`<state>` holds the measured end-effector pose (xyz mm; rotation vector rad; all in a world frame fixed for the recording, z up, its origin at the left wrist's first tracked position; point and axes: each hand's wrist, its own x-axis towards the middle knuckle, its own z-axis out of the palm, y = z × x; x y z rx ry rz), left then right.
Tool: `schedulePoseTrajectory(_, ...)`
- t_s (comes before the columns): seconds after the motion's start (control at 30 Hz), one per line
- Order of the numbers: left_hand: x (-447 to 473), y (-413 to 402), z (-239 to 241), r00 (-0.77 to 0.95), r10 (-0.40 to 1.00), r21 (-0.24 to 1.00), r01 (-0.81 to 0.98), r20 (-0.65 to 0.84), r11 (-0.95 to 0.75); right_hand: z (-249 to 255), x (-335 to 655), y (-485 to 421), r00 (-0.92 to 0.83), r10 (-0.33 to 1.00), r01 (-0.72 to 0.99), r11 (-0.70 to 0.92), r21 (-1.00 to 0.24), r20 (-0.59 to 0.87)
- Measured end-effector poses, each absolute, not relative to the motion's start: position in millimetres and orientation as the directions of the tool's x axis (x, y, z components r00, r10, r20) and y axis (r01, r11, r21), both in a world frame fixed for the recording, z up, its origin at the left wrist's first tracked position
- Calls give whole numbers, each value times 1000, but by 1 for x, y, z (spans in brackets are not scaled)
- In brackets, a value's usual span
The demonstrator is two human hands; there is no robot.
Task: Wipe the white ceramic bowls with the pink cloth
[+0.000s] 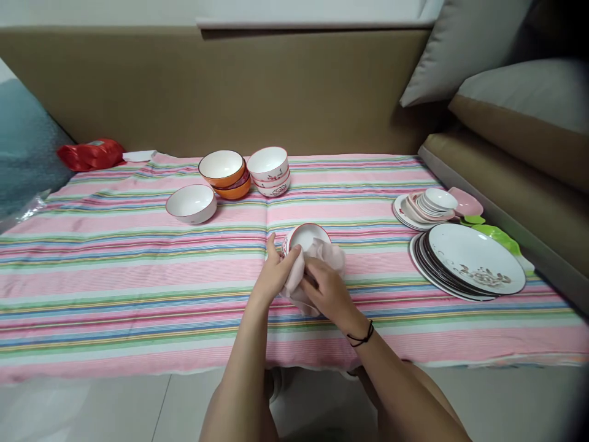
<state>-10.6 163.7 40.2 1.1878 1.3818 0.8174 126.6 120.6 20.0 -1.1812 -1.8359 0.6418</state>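
A small white bowl (306, 235) with a red rim and flower pattern is tilted up over the striped cloth (115, 270). My left hand (275, 270) grips its left side, fingers closed on the rim. My right hand (327, 288) is closed on a pale pink rag (317, 255) pressed against the bowl's right side and underside.
At the back stand a white bowl (191, 203), stacked orange bowls (224, 173) and stacked white flowered bowls (269, 170). On the right are a stack of large plates (469, 261), small saucers (430, 205), a pink dish (467, 202) and green dishes (499, 236). A red bag (91, 153) lies far left.
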Motion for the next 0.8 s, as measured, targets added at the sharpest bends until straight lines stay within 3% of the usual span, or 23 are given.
schedulePoseTrajectory(0.1, -12, 164, 39, 79, 963, 950, 199, -258, 239, 19, 125, 119, -353, 878, 458, 464, -758, 324)
schedulePoseTrajectory(0.2, -13, 165, 37, 104, 977, 966, 202, -188, 164, 12, 128, 121, -410, 861, 603, 503, -619, 301)
schedulePoseTrajectory(0.33, -15, 165, 35, 181, 961, 966, 191, -208, 173, 2, 138, 123, -340, 895, 804, 435, -405, 288)
schedulePoseTrajectory(0.43, -15, 166, 33, 229, 962, 981, 161, -147, 111, -5, 143, 124, -310, 906, 846, 402, -351, 290)
schedulePoseTrajectory(0.5, -16, 165, 32, 261, 954, 982, 156, -144, 106, -7, 144, 125, -317, 902, 838, 411, -357, 293)
schedulePoseTrajectory(0.67, -16, 164, 34, 209, 934, 956, 82, -291, 280, -4, 149, 128, -297, 913, 789, 400, -466, 279)
schedulePoseTrajectory(0.8, -12, 163, 35, 184, 928, 943, -19, -325, 333, 1, 153, 121, -263, 860, 676, 488, -552, 438)
